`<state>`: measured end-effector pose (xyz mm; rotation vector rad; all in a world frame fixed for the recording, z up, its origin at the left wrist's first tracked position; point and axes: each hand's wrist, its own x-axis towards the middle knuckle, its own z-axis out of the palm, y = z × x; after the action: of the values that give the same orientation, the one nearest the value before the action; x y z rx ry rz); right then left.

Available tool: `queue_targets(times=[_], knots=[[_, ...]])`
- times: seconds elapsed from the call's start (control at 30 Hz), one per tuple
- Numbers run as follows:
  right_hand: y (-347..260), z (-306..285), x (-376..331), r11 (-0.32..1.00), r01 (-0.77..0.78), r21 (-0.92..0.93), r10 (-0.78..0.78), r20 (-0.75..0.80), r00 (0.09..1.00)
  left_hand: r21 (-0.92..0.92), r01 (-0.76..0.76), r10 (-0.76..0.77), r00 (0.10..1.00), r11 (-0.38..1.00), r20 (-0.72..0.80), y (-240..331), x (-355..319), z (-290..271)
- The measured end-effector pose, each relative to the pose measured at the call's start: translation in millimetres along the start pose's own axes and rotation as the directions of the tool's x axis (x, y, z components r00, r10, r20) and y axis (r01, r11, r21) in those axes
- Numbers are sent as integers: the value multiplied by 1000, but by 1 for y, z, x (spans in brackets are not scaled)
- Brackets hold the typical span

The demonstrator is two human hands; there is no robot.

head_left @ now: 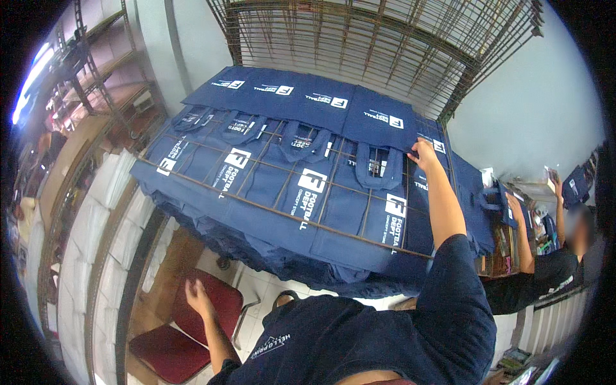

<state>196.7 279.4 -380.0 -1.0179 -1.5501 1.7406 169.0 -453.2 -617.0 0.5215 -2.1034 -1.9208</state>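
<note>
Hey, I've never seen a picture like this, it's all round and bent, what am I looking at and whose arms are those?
One camera sits on a person's head and looks down, and its wide lens bends straight edges near the rim. The two arms coming in from below belong to that person, in a dark blue shirt. The right hand reaches out to the edge of a dark blue tote bag with white print, one of many bags lying in rows on a wire rack. The left hand hangs lower with fingers spread and holds nothing, over a red chair. More wire racks stand stacked behind. At the right, another person is lifting similar blue bags.
</note>
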Motion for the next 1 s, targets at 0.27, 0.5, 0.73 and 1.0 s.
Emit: queue_targets(times=[0.27,0.5,0.73,1.0], knots=[[0,9,3,999,5,-34,-4,29,1000,679,143,-331,931,720,155,-184,-47,-64],[14,8,20,996,74,-44,-73,13,997,672,173,-478,825,720,300,-262,-36,-72],[-19,-44,24,524,383,-761,-593,-2,805,839,-8,-558,743,545,369,-251,-24,-34],[-60,-235,-58,704,455,-544,-693,-389,607,663,-306,-399,605,683,690,-256,-55,-49]])
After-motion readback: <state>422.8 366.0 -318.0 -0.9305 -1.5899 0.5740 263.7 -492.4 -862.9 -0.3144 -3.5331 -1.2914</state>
